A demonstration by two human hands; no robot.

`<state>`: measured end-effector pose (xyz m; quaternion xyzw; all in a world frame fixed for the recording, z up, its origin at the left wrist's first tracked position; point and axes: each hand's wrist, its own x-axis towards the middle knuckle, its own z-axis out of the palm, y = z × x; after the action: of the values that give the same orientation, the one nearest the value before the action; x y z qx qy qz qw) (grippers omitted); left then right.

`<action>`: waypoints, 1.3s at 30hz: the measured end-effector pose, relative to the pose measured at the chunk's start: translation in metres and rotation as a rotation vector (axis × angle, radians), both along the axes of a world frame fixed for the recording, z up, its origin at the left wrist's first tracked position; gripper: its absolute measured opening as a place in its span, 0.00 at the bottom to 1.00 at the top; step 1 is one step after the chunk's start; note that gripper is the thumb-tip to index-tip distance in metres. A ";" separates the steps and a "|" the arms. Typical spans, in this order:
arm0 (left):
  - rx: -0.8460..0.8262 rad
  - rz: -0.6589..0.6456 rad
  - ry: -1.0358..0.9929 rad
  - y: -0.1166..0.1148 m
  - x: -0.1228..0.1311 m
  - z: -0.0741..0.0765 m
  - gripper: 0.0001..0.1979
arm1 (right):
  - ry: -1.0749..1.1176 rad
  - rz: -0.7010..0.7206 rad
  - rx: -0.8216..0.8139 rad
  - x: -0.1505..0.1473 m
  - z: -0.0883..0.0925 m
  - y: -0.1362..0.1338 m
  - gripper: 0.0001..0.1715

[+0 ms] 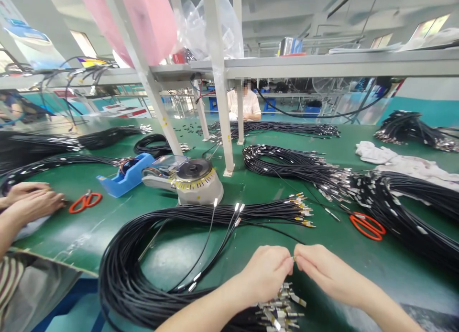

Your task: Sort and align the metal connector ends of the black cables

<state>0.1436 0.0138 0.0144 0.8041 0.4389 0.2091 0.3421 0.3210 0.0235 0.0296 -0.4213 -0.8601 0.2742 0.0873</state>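
Note:
My left hand (270, 270) and my right hand (321, 267) meet above the front of the table, fingers pinched. Both are closed on the end of a black cable (276, 231), which runs back to the bundle behind them. A small yellowish bit shows between the fingertips; the rest of the end is hidden. The large looped bundle of black cables (118, 260) lies around to the left. Its far ends (303, 210) carry yellow tape and metal connectors. Below my left hand are its near ends (281, 308), with white labels.
Behind the bundle stand a round tape dispenser (199, 186) and a blue tape holder (125, 176). Orange-handled scissors (367, 226) lie at right, another pair (85, 203) at left, near a co-worker's hands (36, 200). More cable bundles (287, 162) and shelf posts (223, 107) stand beyond.

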 end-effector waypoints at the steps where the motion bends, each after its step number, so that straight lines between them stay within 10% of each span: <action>1: 0.003 -0.006 0.005 0.000 0.001 -0.002 0.14 | -0.018 0.000 0.005 0.000 -0.002 -0.001 0.18; 14: -0.018 -0.024 0.054 0.000 -0.001 -0.018 0.15 | -0.071 0.023 0.001 -0.002 -0.016 -0.002 0.17; 21: 0.005 -0.009 -0.196 0.008 -0.026 0.025 0.14 | 0.260 -0.013 -0.158 -0.012 0.002 0.005 0.18; 32: 0.127 0.497 -0.776 -0.019 -0.190 0.074 0.06 | 0.023 0.089 -0.117 -0.031 -0.033 0.000 0.09; 39: 0.133 0.674 -0.995 0.001 -0.170 0.080 0.15 | 0.001 0.082 -0.125 -0.036 -0.025 0.002 0.13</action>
<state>-0.0262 0.0147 0.0940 0.4460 0.4430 0.6839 0.3702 0.2851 0.0254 0.0049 -0.3903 -0.8578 0.3307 0.0501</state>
